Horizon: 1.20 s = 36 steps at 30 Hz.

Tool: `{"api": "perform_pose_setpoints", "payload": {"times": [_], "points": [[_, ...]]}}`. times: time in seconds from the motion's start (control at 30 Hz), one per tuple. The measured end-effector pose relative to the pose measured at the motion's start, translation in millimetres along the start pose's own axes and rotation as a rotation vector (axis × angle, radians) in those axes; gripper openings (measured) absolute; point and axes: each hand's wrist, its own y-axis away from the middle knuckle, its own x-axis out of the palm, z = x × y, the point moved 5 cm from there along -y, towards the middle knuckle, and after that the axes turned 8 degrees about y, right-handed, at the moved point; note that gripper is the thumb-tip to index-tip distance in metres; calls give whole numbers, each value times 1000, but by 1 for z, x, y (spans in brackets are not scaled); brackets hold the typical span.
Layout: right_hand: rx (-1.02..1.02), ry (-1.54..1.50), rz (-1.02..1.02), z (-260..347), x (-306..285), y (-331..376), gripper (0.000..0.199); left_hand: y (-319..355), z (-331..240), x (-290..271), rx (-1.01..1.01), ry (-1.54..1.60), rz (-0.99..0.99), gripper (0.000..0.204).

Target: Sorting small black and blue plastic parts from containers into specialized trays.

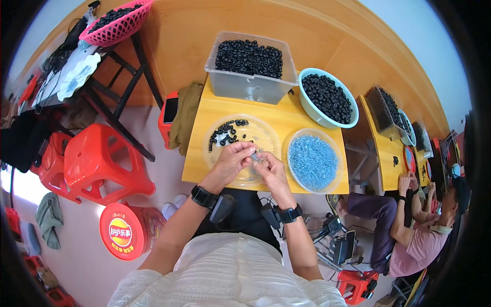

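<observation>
My left hand and my right hand meet above a round clear shallow tray. Both are closed, fingertips pinched close together. A small bluish, see-through piece shows between them; its exact form is too small to make out, and fingers hide what else the left one may hold. In the tray lie several small black ring-like parts, mostly toward its far left. Just right of my right hand stands a round clear bowl full of small translucent blue pieces.
On the yellow table, a clear plastic box and a light-blue basin hold many black parts. Red stools and a red round tub stand left. A person sits at another table on the right.
</observation>
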Motion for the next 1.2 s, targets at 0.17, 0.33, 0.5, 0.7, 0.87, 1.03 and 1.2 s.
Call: {"api": "perform_pose_setpoints", "payload": {"times": [0.17, 0.33, 0.5, 0.7, 0.87, 1.03, 1.2], "points": [[-89, 95, -78, -22, -5, -9, 10, -3, 3, 3, -26, -6, 13, 14], [-105, 75, -80, -24, -7, -12, 12, 1, 0, 7, -24, -130, 27, 13], [-59, 94, -56, -19, -9, -8, 17, 4, -2, 9, 73, -367, 67, 16], [-205, 185, -40, -18, -8, -9, 19, 2, -1, 8, 73, -376, -2, 14], [-222, 334, -157, -14, -12, -7, 20, 1, -4, 7, 94, -450, -42, 14], [-197, 353, -267, -13, -17, -7, 20, 0, -4, 10, 108, -487, -44, 12], [-247, 335, -296, -12, -17, -7, 15, -1, 4, 7, -7, -264, -21, 15]]}}
